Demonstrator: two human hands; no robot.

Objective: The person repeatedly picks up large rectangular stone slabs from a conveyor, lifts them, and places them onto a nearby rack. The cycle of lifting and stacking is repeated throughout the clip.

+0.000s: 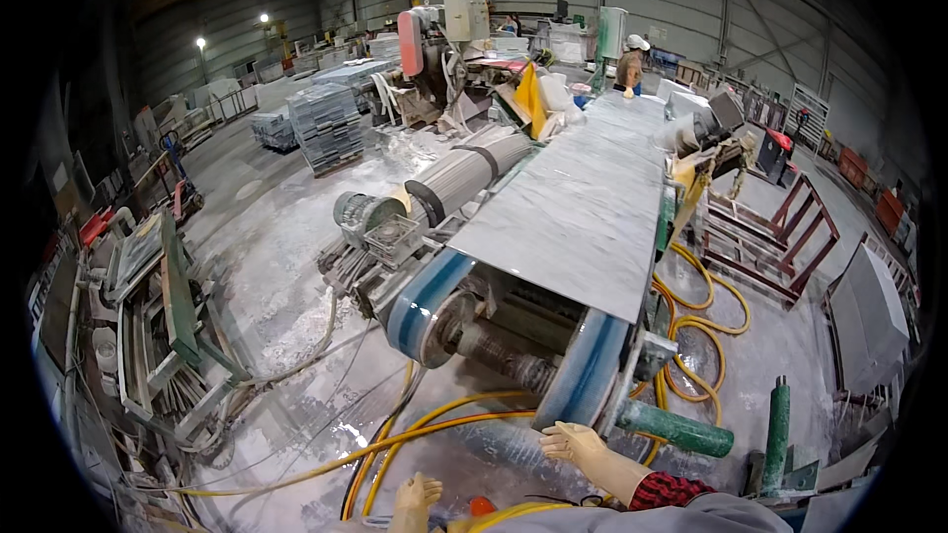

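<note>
Both hands are held low at the near end of the machine, in what look like pale gloves. The right hand (575, 442), out of a red-and-black checked sleeve (671, 490), has its fingers extended and loose, just beside the bottom of the right blue belt (590, 365); I can't tell whether they touch. The left hand (420, 491) sits nearer and to the left, fingers partly curled, apparently grasping nothing.

Beyond them a grey-veined stone slab (583, 202) lies flat across the right belt and the left blue belt (427, 308), stretching far back (a co-worker in a white cap (632, 69) stands at that far end). A worn roller (504, 350) spans the space between the belts. Yellow hoses (494, 416) cross the wet floor near the hands, and a green pipe (681, 429) juts out to the right.
</note>
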